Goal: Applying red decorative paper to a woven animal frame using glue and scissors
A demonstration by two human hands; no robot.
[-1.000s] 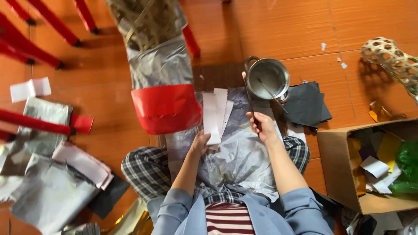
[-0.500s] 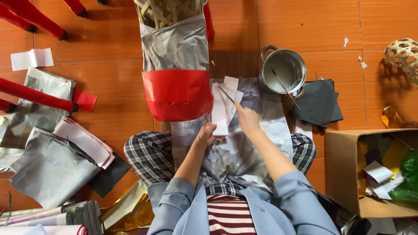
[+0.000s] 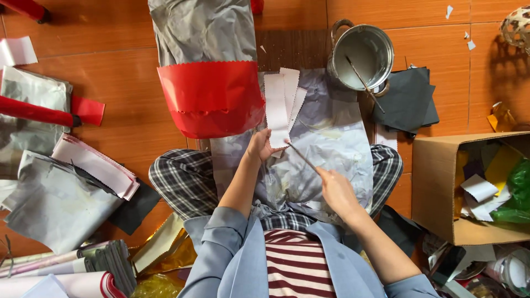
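Drawing right hand (image 3: 338, 190) back with stick (image 3: 302, 157).

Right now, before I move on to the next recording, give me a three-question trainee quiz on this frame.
1. True or false: the right hand holds a thin stick whose tip meets the white paper strips.
2. What does the left hand touch? A) the metal pot B) the lower end of the white paper strips C) the cardboard box
3. Fill in: a second stick leans inside the ___ on the floor.

Key: 1 true; 2 B; 3 metal pot.
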